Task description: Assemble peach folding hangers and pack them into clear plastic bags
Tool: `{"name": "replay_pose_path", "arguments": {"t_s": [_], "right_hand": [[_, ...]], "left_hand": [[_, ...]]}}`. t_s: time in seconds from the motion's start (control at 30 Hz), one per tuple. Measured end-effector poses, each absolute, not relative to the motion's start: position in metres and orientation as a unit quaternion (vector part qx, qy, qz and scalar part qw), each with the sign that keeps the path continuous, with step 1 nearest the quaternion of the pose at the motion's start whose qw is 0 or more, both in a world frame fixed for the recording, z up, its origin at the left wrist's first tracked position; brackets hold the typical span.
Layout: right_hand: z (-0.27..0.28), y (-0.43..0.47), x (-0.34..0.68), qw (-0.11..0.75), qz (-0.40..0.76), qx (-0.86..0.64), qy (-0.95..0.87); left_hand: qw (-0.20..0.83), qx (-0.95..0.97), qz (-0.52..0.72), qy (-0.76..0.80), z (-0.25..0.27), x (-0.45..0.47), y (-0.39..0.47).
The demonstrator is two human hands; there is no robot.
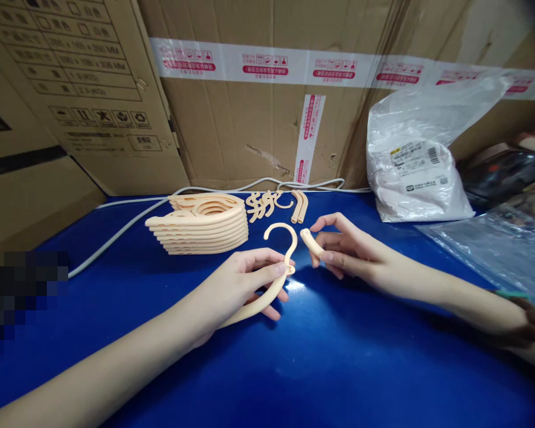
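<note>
Between the thumb and fingers of my left hand (261, 276) is a cream plastic clothes hanger part (267, 297), a curved arm with a hook (292, 241) joined at its top. The hook points up and curls to the left. My right hand (345, 246) pinches a short curved hanger arm (312, 242), its holed end facing the hook, a small gap apart from it. Behind my left hand lies a stack of cream hangers (205, 232). Loose hooks (261, 205) and two or so curved arms (299, 206) rest farther back.
Cardboard boxes (249, 131) form a wall behind the blue table (321, 356). A white cable (129, 229) runs along the back left. To the right are a white plastic bag (410, 160) with a label and a clear plastic sheet (494, 249).
</note>
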State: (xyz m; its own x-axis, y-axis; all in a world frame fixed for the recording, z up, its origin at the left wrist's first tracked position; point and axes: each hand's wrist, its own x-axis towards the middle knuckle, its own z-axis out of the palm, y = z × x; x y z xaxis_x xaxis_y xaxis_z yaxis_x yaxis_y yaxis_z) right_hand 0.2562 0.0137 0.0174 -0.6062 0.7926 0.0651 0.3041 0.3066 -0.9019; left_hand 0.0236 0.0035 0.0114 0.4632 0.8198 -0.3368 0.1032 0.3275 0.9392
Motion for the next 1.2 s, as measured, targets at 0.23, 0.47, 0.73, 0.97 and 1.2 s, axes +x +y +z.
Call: {"name": "replay_pose_path", "arguments": {"t_s": [0.23, 0.47, 0.73, 0.97, 1.2], "right_hand": [[0.014, 0.006, 0.251, 0.161, 0.214, -0.37, -0.89], [0.006, 0.001, 0.249, 0.13, 0.094, -0.352, -0.922], [0.0, 0.003, 0.251, 0.129, -0.027, -0.325, -0.936], [-0.001, 0.002, 0.248, 0.13, -0.135, -0.29, -0.938], [0.0, 0.002, 0.246, 0.156, -0.169, -0.291, -0.929]], "left_hand": [[0.672, 0.528, 0.264, 0.447, 0.013, 0.024, 0.004], [0.676, 0.52, 0.256, 0.455, 0.017, 0.024, 0.005], [0.68, 0.508, 0.264, 0.459, 0.016, 0.023, 0.004], [0.685, 0.506, 0.264, 0.453, 0.017, 0.022, 0.003], [0.702, 0.508, 0.243, 0.435, 0.014, 0.02, 0.006]]}}
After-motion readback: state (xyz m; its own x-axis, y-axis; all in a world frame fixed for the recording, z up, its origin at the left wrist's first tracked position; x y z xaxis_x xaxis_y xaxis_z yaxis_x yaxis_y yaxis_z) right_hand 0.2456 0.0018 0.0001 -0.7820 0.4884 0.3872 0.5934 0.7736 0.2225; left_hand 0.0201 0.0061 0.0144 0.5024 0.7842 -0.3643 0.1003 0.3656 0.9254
